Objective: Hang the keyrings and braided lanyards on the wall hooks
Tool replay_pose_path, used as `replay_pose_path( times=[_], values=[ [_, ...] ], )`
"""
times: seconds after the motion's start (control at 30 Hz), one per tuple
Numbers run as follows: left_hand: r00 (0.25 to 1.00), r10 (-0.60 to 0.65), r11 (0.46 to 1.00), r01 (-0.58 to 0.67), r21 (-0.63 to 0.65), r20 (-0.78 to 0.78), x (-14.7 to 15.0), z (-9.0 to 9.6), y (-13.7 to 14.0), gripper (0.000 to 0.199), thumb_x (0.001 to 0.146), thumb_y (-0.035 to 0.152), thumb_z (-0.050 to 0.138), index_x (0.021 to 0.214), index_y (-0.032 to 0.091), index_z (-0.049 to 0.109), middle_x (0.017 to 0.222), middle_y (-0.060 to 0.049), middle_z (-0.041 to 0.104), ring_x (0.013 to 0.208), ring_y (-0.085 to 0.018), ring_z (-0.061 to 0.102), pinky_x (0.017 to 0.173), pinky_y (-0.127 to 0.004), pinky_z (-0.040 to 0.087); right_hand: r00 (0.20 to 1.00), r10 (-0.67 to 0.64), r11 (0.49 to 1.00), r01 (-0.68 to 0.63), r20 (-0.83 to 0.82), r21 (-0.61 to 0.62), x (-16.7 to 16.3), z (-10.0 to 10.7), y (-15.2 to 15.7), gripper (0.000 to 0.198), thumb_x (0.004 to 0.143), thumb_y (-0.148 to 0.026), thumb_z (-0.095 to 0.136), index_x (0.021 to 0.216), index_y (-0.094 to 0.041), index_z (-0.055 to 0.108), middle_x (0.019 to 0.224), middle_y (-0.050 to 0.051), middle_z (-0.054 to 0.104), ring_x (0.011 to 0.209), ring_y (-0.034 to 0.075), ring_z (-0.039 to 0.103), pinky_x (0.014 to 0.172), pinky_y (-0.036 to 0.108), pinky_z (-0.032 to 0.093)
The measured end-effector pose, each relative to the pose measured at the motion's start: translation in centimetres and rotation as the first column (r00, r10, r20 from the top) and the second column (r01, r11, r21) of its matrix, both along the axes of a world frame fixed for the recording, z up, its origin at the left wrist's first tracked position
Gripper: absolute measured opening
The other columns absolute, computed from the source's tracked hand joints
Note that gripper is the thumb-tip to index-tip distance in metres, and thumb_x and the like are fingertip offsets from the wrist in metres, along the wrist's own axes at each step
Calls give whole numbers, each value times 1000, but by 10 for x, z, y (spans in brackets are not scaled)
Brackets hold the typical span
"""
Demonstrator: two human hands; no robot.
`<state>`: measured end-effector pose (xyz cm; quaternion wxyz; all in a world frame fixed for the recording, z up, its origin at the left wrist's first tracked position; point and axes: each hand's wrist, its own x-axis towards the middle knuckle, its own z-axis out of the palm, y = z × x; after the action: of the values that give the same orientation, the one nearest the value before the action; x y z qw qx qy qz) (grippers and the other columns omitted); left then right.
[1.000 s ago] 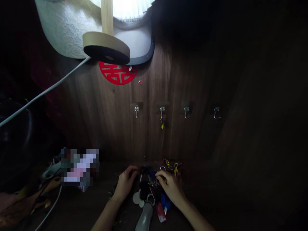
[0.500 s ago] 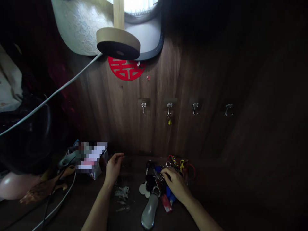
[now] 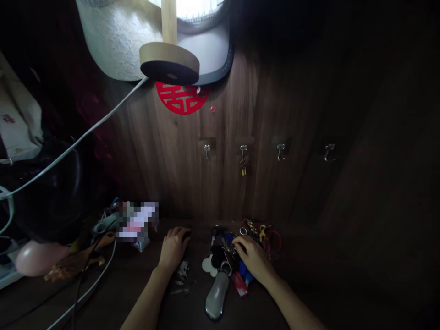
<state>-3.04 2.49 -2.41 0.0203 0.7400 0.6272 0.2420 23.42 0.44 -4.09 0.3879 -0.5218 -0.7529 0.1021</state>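
Observation:
My left hand (image 3: 173, 247) rests low over the dark surface, just behind a few loose silver keys (image 3: 182, 279). Its fingers and thumb curl around a small dark patch that I cannot make out. My right hand (image 3: 254, 256) is closed in a pinch on the pile of keys (image 3: 227, 247), its fingertips among the metal. Within that pile are a white rounded tag (image 3: 209, 265), a red tag (image 3: 239, 284), blue-headed keys (image 3: 244, 272) and a silver-grey oval fob (image 3: 216, 300) on a ring. Braided cords (image 3: 263, 233) lie behind my right hand.
Several metal hooks (image 3: 281, 151) line the wooden wall; a small yellow-tagged key (image 3: 244, 170) hangs from one. Overhead are a round lamp-like piece (image 3: 168, 59), caps (image 3: 213, 50) and a red paper cutout (image 3: 184, 101). A blurred box (image 3: 139, 229), cables (image 3: 99, 275) and a pink balloon-like object (image 3: 41, 259) lie left.
My left hand has come down and to the right, its fingers now bent toward the surface near the loose keys. My right hand stays at the key pile. The view has shifted slightly.

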Motion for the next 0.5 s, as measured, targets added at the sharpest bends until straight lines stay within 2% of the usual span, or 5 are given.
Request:
replay_pose_path(
  times=[0.2, 0.3, 0.37, 0.43, 0.5],
  values=[
    [999, 45, 997, -46, 59, 13, -1, -3, -1, 16, 83, 23, 50, 95, 20, 59, 93, -6, 63, 91, -22, 57, 77, -32, 42, 1000, 8, 999, -8, 1, -32, -1, 3, -2, 20, 83, -18, 42, 81, -24, 61, 84, 2, 64, 85, 19, 59, 78, 32, 44],
    [995, 9, 996, -18, 91, 103, -1, -3, -3, 10, 82, 24, 50, 88, 22, 58, 87, -3, 64, 88, -22, 58, 77, -32, 41, 1000, 3, 999, -3, 2, -36, -1, 4, -2, 21, 84, -19, 41, 82, -24, 61, 85, 3, 64, 86, 19, 59, 79, 32, 44],
    [975, -21, 993, -6, 121, 223, 0, -1, -2, 9, 81, 27, 51, 84, 23, 58, 85, -2, 63, 87, -21, 58, 78, -32, 42, 1000, -9, 999, 9, 6, -36, -2, 4, -3, 21, 84, -20, 42, 81, -24, 62, 85, 3, 64, 86, 19, 59, 79, 32, 44],
    [897, -47, 992, -10, 126, 439, 3, 3, 2, 9, 77, 31, 54, 80, 23, 58, 82, -1, 63, 83, -21, 58, 78, -31, 42, 1000, -12, 999, 12, 1, -38, -2, 3, -2, 21, 84, -21, 42, 80, -23, 62, 85, 3, 65, 85, 19, 59, 79, 33, 44],
    [718, -56, 997, -1, 80, 694, 8, 8, 6, 16, 71, 38, 60, 75, 22, 59, 75, 1, 62, 76, -19, 58, 75, -29, 43, 1000, 3, 999, -4, -28, -45, -1, 3, 0, 20, 84, -23, 43, 79, -23, 63, 84, 2, 65, 85, 19, 60, 79, 33, 44]
  ],
)
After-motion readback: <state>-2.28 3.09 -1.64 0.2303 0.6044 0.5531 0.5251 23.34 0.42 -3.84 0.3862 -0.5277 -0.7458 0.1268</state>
